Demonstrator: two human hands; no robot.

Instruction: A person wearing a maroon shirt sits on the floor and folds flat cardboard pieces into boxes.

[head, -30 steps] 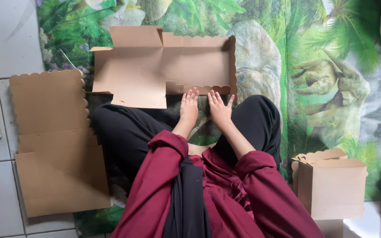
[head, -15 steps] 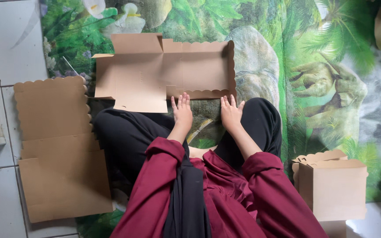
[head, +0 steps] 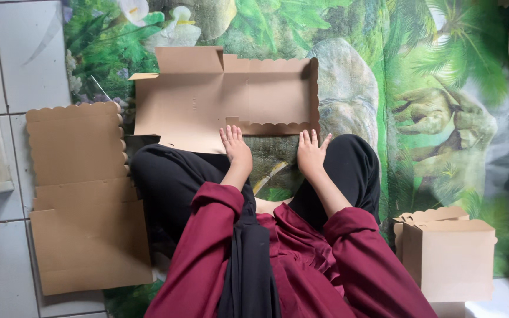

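The flat brown cardboard box blank (head: 219, 97) lies unfolded on the printed green mat (head: 443, 118), straight ahead of the seated person at about twelve o'clock from the knees, with one panel up at its far edge and a scalloped border along its right side and near edge. Both hands press on its near edge: the left hand (head: 235, 147) lies flat, fingers together and pointing away, holding nothing, its fingertips on the board by the scalloped notch; the right hand (head: 311, 152) is spread a little wider, palm down, also empty, at the blank's near right corner, though whether its fingertips truly touch the card or rest just short on the mat is hard to tell from this angle. The blank looks light and thin, stiff across its panels but ready to bend along the creases, dry enough not to slip, and easily dented or torn at the scallops; I judge it best taken by the plain straight edges or flat on the panels beside a fold, not by the frilled border. At nine o'clock from the person a stack of flat blanks (head: 83, 194) lies on the pale floor tiles (head: 25, 53), well apart from the hands. At about four o'clock a folded box (head: 449, 256) stands upright near the right sleeve (head: 372, 259).
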